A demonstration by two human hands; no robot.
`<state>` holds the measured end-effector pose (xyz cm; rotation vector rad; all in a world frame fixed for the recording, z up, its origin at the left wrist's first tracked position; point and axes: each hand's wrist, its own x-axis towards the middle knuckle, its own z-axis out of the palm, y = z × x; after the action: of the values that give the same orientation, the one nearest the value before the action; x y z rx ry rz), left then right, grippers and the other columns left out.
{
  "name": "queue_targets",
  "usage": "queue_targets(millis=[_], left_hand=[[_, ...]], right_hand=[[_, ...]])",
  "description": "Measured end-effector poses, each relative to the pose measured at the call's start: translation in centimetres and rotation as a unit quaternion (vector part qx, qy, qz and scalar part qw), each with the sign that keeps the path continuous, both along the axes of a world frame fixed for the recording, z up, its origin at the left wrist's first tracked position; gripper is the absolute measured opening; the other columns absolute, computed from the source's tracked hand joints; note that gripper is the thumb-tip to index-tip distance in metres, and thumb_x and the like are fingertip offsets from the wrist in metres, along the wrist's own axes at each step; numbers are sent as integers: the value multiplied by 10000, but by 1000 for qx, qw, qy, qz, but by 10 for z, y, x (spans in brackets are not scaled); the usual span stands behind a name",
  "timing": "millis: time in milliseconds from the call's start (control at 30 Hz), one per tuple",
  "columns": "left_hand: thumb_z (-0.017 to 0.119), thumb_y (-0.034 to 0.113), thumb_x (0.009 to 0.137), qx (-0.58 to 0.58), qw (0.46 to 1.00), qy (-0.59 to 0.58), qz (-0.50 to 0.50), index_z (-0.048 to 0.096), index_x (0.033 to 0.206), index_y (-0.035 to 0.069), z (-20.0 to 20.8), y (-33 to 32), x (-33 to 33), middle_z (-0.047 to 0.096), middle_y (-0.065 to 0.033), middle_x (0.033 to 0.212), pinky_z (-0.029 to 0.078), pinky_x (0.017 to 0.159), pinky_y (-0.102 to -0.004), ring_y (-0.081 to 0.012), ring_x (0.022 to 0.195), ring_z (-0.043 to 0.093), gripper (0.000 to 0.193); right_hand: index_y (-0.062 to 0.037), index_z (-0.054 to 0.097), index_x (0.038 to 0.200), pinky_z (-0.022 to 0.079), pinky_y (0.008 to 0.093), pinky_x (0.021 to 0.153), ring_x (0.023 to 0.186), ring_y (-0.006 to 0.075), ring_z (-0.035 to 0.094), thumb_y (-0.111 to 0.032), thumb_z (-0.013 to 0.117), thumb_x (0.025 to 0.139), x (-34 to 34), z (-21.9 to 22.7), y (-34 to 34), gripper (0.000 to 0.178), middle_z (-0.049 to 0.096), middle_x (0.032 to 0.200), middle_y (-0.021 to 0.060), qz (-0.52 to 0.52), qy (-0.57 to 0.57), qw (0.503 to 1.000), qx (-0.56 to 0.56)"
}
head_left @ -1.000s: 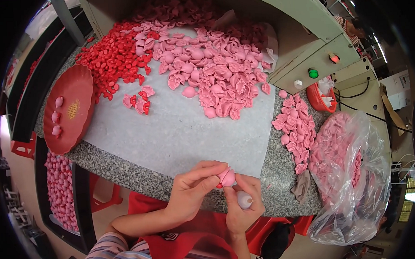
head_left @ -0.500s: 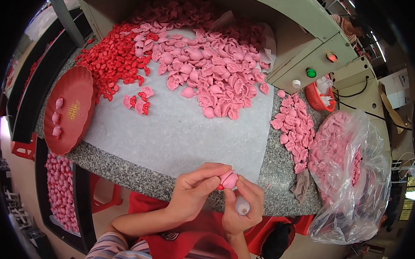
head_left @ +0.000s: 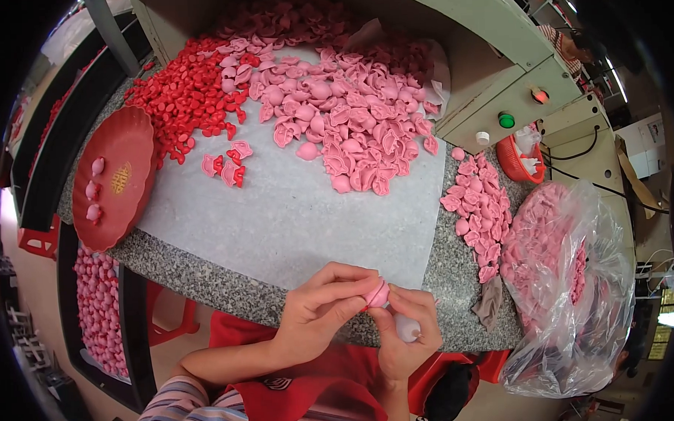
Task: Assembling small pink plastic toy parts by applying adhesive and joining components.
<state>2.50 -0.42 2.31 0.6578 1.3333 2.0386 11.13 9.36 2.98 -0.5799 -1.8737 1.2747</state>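
Note:
Close to the near edge of the table, my left hand (head_left: 314, 311) pinches a rounded pink moulded part (head_left: 376, 293) between thumb and fingers. A sliver of red shows at the part's lower left. My right hand (head_left: 396, 353) is curled around a small whitish squeeze bottle (head_left: 407, 329), with its fingertips beside the right side of the pink part. Whether the bottle's tip touches the part is hard to make out. On the white sheet (head_left: 278, 227) beyond, a few pink shells with red pieces in them (head_left: 228, 168) lie apart from the piles.
Loose red pieces (head_left: 177, 97) and pink shells (head_left: 371, 135) are heaped at the back. A red scalloped dish (head_left: 132, 192) holds 3 assembled pieces. To the right are more pink parts (head_left: 474, 206), a red basket (head_left: 515, 163), a grey rag (head_left: 490, 303) and a clear bag (head_left: 579, 350).
The pink part has turned in my fingers, so its seam and red piece face differently. My right hand has shifted slightly right, with the bottle tilted another way.

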Motion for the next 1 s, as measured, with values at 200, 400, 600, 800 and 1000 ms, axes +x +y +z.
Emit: queue_targets(millis=[200, 400, 600, 800, 1000], left_hand=[[503, -1, 829, 1, 1000, -11, 0, 566, 1068, -1, -6, 0, 1, 511, -100, 1076, 404, 801, -232, -142, 962, 499, 247], [506, 18, 832, -3, 1000, 16, 8, 565, 1070, -5, -3, -1, 3, 513, -119, 1076, 407, 816, -249, -163, 972, 503, 246], [529, 20, 816, 20, 1000, 12, -1, 552, 1088, -9, 0, -1, 5, 501, -146, 1101, 419, 826, -271, -191, 999, 498, 274], [618, -32, 724, 74, 997, -17, 0, 550, 1091, -2, -1, 2, 6, 480, -156, 1127, 422, 842, -293, -215, 1024, 490, 375], [629, -21, 714, 54, 998, 23, 19, 576, 1048, -10, -1, 0, 5, 495, -166, 1112, 440, 831, -297, -226, 988, 521, 338]], right_hand=[[-21, 615, 842, 461, 253, 647, 748, 191, 572, 41, 730, 587, 0, 6, 0, 287, 591, 830, 124, 8, -20, 992, 123], [-23, 619, 838, 461, 253, 628, 723, 195, 577, 35, 737, 577, 2, 7, 3, 293, 594, 829, 123, 24, -24, 991, 131], [-19, 619, 821, 455, 251, 614, 717, 189, 570, 22, 741, 574, 3, 9, 10, 278, 591, 810, 119, 54, -16, 994, 93], [-23, 639, 780, 514, 252, 602, 699, 188, 602, 21, 751, 568, 1, 10, 1, 243, 597, 802, 114, 2, -5, 984, 178], [-38, 645, 779, 506, 238, 567, 661, 172, 600, -20, 752, 591, 2, 5, -5, 217, 601, 799, 105, -18, 16, 974, 223]])
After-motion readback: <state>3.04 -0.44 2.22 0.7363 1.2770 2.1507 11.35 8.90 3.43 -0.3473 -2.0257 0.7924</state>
